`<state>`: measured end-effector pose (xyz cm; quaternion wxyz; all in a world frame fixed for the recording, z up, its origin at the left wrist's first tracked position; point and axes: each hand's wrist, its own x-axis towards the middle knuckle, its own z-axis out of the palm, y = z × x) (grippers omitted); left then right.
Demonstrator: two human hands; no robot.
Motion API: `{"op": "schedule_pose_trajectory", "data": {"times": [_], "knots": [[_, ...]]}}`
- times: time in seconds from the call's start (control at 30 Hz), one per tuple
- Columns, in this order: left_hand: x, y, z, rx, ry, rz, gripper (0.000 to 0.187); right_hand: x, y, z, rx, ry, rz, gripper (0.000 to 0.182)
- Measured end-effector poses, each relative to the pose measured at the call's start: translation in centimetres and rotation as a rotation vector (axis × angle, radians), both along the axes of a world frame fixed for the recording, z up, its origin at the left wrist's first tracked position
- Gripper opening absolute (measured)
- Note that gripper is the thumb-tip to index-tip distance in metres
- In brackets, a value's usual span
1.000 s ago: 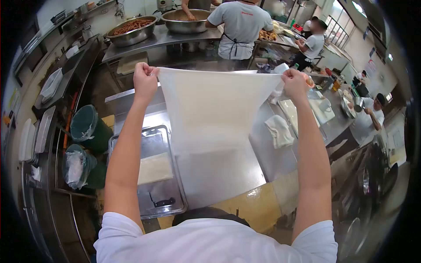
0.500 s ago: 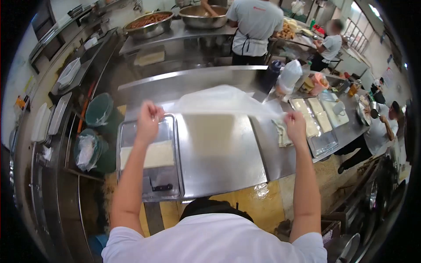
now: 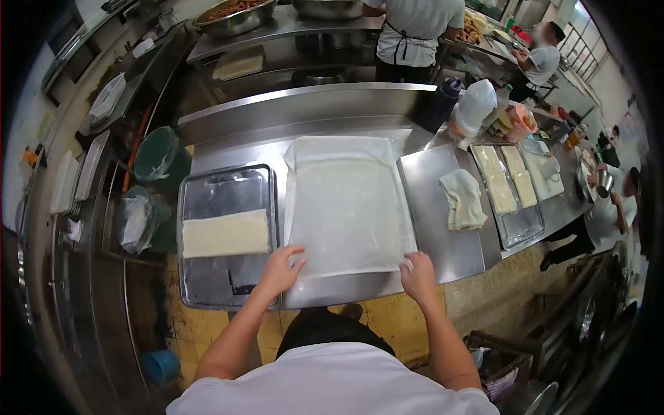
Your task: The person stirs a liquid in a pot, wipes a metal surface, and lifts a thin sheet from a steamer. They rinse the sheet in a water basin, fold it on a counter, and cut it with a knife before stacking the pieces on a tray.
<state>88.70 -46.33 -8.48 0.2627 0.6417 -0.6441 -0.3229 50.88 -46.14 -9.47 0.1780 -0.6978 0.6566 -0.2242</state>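
A translucent plastic sheet (image 3: 349, 207) lies spread over a pale rectangle, which looks like dough, on the steel worktop in front of me. Its far edge is folded into a wrinkled band. At the near left corner my left hand (image 3: 280, 271) is open, thumb and fingers apart beside the sheet. My right hand (image 3: 420, 278) is by the near right corner, fingers loosely spread at the edge; whether they touch the plastic is hard to see. On the left, a metal tray (image 3: 225, 185) holds a slab of dough (image 3: 225, 234) and a black-handled knife (image 3: 242, 290).
Right of the sheet are a folded cloth (image 3: 463, 200) and a tray (image 3: 515, 228) with two dough strips. A dark bottle (image 3: 438, 105) and a plastic-wrapped container (image 3: 474, 109) stand behind. Green bins (image 3: 163, 155) are at left. Co-workers (image 3: 419, 34) stand beyond the counter.
The plastic sheet, held stretched in the air by both hands before, now lies flat over the pale rectangle. Both hands have come down and towards me, and their fingers have opened.
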Motion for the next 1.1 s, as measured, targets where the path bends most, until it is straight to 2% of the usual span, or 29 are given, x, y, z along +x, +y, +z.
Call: {"op": "schedule_pose_trajectory", "data": {"times": [0.17,0.27,0.37,0.5,0.53,0.63,0.73,0.77,0.8,0.9,0.97,1.07,1.1], "knots": [[-2.6,-12.9,-3.9,-0.092,0.028,-0.144,0.042,5.2,-12.5,0.4,0.072,-0.051,0.046,0.042],[-3.0,-19.3,-6.0,-0.110,-0.213,-0.251,0.054,8.2,-20.3,-0.3,0.137,-0.001,0.068,0.050],[-2.4,-23.8,-7.2,-0.015,-0.472,-0.251,0.067,10.0,-27.4,-3.8,0.189,0.083,0.140,0.057],[0.0,-27.9,-9.2,-0.012,-0.596,-0.182,0.073,11.1,-34.2,-7.9,0.247,0.314,0.203,0.067],[0.4,-28.6,-8.4,0.015,-0.599,-0.183,0.075,11.6,-35.1,-7.9,0.243,0.387,0.205,0.070],[-0.5,-28.7,-5.3,0.080,-0.669,-0.206,0.078,13.9,-36.4,-6.5,0.398,0.297,0.091,0.073],[-3.0,-27.9,-5.7,0.023,-0.663,-0.339,0.078,16.9,-33.5,-7.8,0.326,0.292,0.373,0.075],[-3.5,-27.2,-6.2,-0.009,-0.641,-0.406,0.078,16.5,-32.1,-8.0,0.335,0.326,0.343,0.075],[-3.3,-27.0,-5.5,0.128,-0.545,-0.407,0.078,16.2,-30.8,-7.9,0.342,0.362,0.315,0.075],[1.4,-26.4,-6.9,-0.015,-0.627,-0.311,0.072,12.1,-30.9,-4.9,0.353,0.581,0.196,0.075],[4.0,-26.4,-5.0,0.060,-0.757,-0.312,0.068,8.6,-31.8,-5.0,0.363,0.757,0.175,0.075],[5.0,-28.1,-1.6,0.057,-0.819,-0.265,0.061,8.6,-34.8,-1.7,0.360,0.814,0.216,0.064],[5.1,-29.0,-1.2,0.041,-0.817,-0.242,0.058,8.4,-36.4,-1.6,0.334,0.720,0.192,0.058]]}}
